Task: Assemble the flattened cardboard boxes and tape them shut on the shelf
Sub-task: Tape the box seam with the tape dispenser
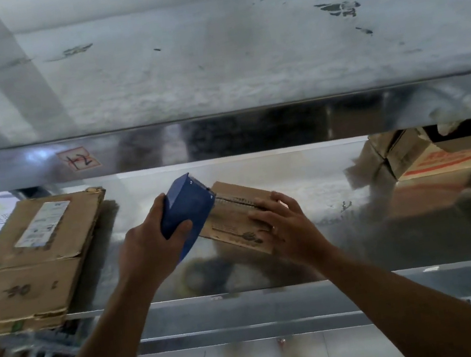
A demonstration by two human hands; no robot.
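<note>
Clamps blue tape dispenser (186, 207) in left grip (145, 240), fingers wrapped round it, nose on small cardboard box (232, 224) mid-shelf (322, 193). Presses right grip (287, 225) on box top, fingers spread. Flattened cardboard stack (31, 254) at 9 o'clock; blurred boxes (426, 156) at 2 o'clock, tops hidden behind upper rail (222, 137).

dim, cool light – metal glare | soft blur | edges bowed
</note>
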